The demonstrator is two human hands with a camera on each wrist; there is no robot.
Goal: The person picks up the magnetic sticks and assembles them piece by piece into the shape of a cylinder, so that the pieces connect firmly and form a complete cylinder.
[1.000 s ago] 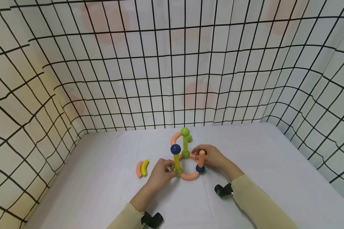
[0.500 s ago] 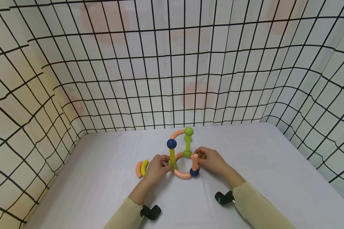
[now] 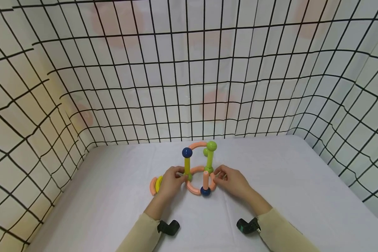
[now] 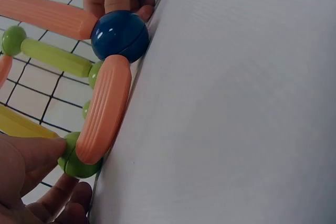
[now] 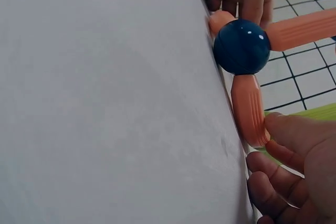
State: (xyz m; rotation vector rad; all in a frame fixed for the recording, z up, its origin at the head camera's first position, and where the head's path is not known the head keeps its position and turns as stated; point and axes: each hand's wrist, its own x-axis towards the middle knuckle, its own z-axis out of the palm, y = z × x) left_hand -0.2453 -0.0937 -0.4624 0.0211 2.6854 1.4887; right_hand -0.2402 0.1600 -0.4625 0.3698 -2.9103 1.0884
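A magnetic stick-and-ball build stands between my hands, its base a ring of curved orange sticks (image 3: 193,189) joined by balls. My left hand (image 3: 171,182) pinches the green ball (image 4: 79,156) under the upright yellow stick (image 3: 187,165), which bears a dark blue ball (image 3: 187,152). With thumb and fingers, my right hand (image 3: 234,181) pinches the right-hand curved orange stick (image 5: 249,111) of the ring. At the front, a straight orange stick (image 3: 206,180) rises from another dark blue ball (image 3: 205,191). An upright light green stick (image 3: 210,160) carries a green ball (image 3: 211,146) at the back.
Left of my left hand lie a loose curved orange stick (image 3: 152,186) and a curved yellow stick (image 3: 158,184), the latter partly hidden by the hand. Another green ball (image 3: 205,152) shows behind the build. White cloth (image 3: 107,210) covers the table; a black-gridded curtain (image 3: 163,87) surrounds it.
The build has turned clockwise as seen from above: its front blue ball moved left, the yellow stick left and back, the light green stick right. Both hands stayed close to it.
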